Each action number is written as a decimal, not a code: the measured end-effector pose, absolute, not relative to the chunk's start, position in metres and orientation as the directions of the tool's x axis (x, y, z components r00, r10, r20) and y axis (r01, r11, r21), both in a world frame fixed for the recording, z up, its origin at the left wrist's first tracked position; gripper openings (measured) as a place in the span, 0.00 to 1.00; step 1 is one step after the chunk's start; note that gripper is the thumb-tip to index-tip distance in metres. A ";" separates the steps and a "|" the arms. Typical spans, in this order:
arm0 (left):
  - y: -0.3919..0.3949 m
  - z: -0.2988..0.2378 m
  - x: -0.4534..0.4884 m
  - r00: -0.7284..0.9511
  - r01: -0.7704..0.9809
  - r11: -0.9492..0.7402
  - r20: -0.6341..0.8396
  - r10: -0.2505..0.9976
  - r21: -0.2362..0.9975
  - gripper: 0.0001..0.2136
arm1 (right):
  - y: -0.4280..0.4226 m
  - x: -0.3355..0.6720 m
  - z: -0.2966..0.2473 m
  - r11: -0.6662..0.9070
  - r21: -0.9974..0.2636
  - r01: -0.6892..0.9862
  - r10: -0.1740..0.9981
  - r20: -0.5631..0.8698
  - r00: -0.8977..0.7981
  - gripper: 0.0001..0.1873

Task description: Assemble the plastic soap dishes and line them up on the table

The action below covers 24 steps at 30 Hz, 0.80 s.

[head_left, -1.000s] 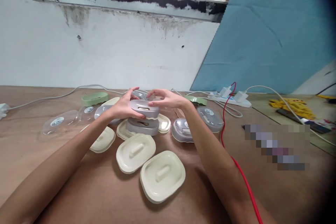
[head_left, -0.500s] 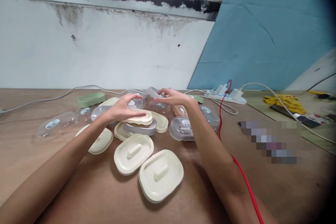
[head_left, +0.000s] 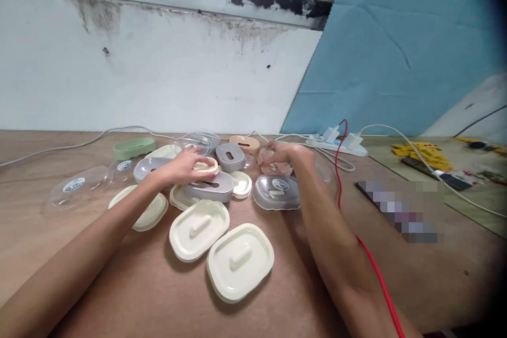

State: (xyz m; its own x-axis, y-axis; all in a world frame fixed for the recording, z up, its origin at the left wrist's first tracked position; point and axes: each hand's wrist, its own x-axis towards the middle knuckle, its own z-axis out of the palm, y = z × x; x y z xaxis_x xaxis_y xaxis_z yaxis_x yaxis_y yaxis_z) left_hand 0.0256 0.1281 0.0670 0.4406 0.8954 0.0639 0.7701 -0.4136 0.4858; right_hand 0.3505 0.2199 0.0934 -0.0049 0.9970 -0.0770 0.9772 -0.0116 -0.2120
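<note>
My left hand [head_left: 186, 166] grips a small cream oval piece [head_left: 206, 166] between thumb and fingers, just above a grey slotted oval dish [head_left: 212, 188]. My right hand [head_left: 288, 154] has its fingers bent down around a clear plastic cover [head_left: 272, 165] with a pinkish-brown tint; part of its grip is hidden. In front of that hand lies a grey dish under a labelled clear cover [head_left: 277, 195]. Between the hands sits another grey slotted dish [head_left: 231, 157], with a peach slotted dish [head_left: 244, 143] behind it. Two cream trays with raised bars, one [head_left: 200, 229] overlapping the other's edge [head_left: 241, 264], lie nearest me.
Further left are a green dish [head_left: 134, 148], a cream tray [head_left: 150, 214] and a labelled clear cover [head_left: 79, 187]. A white power strip [head_left: 336, 145] with plugs stands back right. A red cable [head_left: 376, 269] runs beside my right arm. Yellow items [head_left: 420, 156] lie far right.
My right hand has moved right and down onto the clear cover. A grey slotted dish now rests between the hands. My left hand has shifted slightly back with the cream piece.
</note>
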 end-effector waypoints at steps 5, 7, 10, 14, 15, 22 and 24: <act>0.125 0.070 0.028 0.434 0.703 -0.473 0.206 0.877 0.532 0.26 | 0.218 0.345 0.092 -0.058 -0.239 0.969 0.981 -0.193 0.012 0.49; 0.125 0.073 0.031 0.413 0.636 -0.526 0.327 0.850 0.565 0.27 | 0.214 0.346 0.103 -0.008 -0.290 0.957 0.982 -0.185 -0.048 0.48; 0.126 0.075 0.038 0.344 0.459 -0.559 0.442 0.829 0.691 0.39 | 0.199 0.337 0.127 0.171 -0.429 0.887 0.959 -0.134 -0.250 0.42; 0.122 0.076 0.047 0.350 0.253 -0.400 0.302 0.887 0.881 0.60 | 0.173 0.305 0.147 0.522 -0.665 0.535 0.713 -0.004 -0.701 0.39; 0.120 0.077 0.047 0.366 0.238 -0.371 0.271 0.890 0.898 0.60 | 0.169 0.298 0.148 0.548 -0.699 0.459 0.658 0.021 -0.753 0.37; 0.125 0.074 0.023 0.284 0.444 -0.315 0.202 0.937 0.839 0.54 | 0.191 0.304 0.126 0.428 -0.751 0.502 0.789 0.040 -0.614 0.29; 0.128 0.074 0.020 0.274 0.409 -0.297 0.194 0.942 0.863 0.48 | 0.194 0.303 0.122 0.452 -0.653 0.608 0.813 0.020 -0.583 0.26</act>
State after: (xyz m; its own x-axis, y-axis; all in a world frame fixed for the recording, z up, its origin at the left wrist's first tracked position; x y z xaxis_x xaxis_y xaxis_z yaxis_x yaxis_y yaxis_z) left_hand 0.0200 0.1282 0.0741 0.2736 0.9420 0.1942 0.4095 -0.2968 0.8627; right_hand 0.3031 0.1938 0.1224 -0.5825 0.8126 0.0200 0.6079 0.4519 -0.6529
